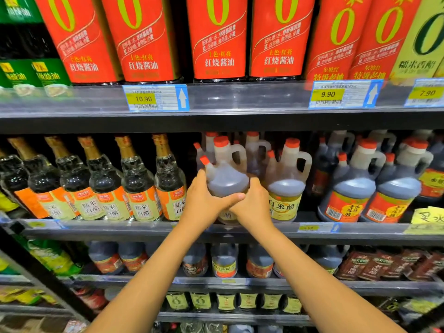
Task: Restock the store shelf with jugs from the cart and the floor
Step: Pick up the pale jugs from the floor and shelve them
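jug: translucent plastic jug (227,179), bulbous body, loop handle, orange cap plus small capped side spout; pale brown liquid; label mostly hidden
position: upright at the front of the middle shelf (144,230); resting or lifted, can't tell
left grip (206,200): curled round the jug's left side, thumb across the front
right grip (252,205): curled round its right side
neighbour (286,188): matching jug just beside it, yellow label
left: glass bottles (137,179), gold foil necks
right: dark jugs (350,188), red labels
above: red-label bottles (218,37), price tags (155,98) on clear rail
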### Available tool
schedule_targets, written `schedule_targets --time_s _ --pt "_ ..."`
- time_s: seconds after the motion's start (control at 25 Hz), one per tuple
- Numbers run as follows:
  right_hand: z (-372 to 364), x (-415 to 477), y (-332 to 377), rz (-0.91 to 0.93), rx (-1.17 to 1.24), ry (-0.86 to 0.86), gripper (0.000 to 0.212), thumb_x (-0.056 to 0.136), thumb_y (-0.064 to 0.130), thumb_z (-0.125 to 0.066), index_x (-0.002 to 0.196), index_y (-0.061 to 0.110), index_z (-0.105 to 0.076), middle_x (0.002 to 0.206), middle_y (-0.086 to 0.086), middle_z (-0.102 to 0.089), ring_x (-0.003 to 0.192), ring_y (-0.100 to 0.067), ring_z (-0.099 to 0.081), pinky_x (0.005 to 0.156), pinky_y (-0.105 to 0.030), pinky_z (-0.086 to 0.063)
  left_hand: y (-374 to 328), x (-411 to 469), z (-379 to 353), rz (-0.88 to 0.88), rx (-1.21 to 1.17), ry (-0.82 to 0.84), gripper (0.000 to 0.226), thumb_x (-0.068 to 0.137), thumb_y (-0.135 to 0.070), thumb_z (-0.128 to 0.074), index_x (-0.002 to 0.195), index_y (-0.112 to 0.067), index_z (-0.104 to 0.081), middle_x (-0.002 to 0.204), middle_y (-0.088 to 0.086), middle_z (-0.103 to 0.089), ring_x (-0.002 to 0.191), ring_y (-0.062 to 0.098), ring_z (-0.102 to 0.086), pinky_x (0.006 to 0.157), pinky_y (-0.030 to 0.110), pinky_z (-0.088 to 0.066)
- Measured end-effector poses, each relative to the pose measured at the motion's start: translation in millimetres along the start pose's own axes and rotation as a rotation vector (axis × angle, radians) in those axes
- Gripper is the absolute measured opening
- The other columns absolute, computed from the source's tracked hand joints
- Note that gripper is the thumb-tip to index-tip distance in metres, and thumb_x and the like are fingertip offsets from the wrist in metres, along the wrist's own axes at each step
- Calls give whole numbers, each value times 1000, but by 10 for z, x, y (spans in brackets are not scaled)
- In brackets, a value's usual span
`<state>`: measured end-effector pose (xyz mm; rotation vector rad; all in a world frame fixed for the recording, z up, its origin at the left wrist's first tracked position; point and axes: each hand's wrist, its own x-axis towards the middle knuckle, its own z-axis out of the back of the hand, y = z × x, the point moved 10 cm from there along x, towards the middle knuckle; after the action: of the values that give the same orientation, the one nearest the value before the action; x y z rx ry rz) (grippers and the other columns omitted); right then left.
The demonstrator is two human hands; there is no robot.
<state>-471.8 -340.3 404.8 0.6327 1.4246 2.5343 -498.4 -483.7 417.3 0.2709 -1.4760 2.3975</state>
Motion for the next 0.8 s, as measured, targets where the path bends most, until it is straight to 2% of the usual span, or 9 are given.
schedule_targets --time_s 0.16,0.32,0.44,0.52,0.56,0.6,0.68,0.72,0.8 --pt "-87 -66 -89 17 9 -15 55 64 27 -79 107 10 -50 107 -5 -60 99 -20 -58 72 -23 -43 63 25 16 -48 102 -42 73 49 -67 -78 95 -20 -46 96 0 -56 90 16 -57 73 37 -53" --pt "132 -292 -16 152 10 -108 63 69 30 -80 123 14 -52 119 2 -55 114 -14 -49 94 -25 -43 208 67 35 -15 34 -37 77 47 -72 -76 98 -22 -47 101 -2 -57 94 15 -57 77 41 -53" --pt "607 -421 6 293 -118 -368 72 71 36 -80 129 8 -47 127 -5 -48 120 -17 -40 101 -26 -37 224 81 15 -6 41 -24 78 46 -74 -75 101 -25 -46 104 -3 -57 97 14 -56 79 40 -53" --pt "911 -414 -175 198 -120 -532 84 67 35 -83 134 6 -40 133 -9 -42 125 -21 -35 104 -28 -33 239 81 9 1 27 -35 78 47 -73 -75 103 -27 -46 107 -3 -57 99 15 -56 81 41 -53" --pt "982 -347 -338 77 -43 -530 92 65 35 -84 137 8 -35 137 -9 -40 129 -21 -33 105 -29 -32 244 63 -3 8 11 -47 78 48 -72 -76 105 -28 -46 108 -3 -57 101 16 -56 82 42 -53" --pt "986 -255 -502 -44 54 -478 95 62 36 -86 137 10 -33 137 -8 -40 130 -21 -34 104 -29 -34 246 29 -24 15 -12 -68 79 49 -70 -78 108 -28 -45 111 -2 -56 103 17 -56 84 43 -53" --pt "873 -86 -728 -191 153 -325 83 58 37 -88 122 11 -41 122 -6 -51 119 -23 -49 89 -27 -42 258 -75 -101 42 -43 -123 88 51 -61 -82 120 -25 -40 119 -1 -53 110 19 -54 88 44 -52" --pt "841 -42 -784 -225 141 -277 76 57 38 -88 113 12 -44 113 -3 -54 110 -22 -54 82 -26 -42 248 -128 -150 60 -46 -144 96 50 -58 -84 126 -22 -36 125 0 -50 114 20 -52 91 44 -51" --pt "861 1 -824 -241 93 -254 74 56 40 -88 110 10 -48 106 -1 -55 97 -17 -54 76 -24 -41 236 -178 -202 79 -35 -179 105 49 -54 -87 131 -20 -31 129 1 -49 117 21 -52 92 46 -51"
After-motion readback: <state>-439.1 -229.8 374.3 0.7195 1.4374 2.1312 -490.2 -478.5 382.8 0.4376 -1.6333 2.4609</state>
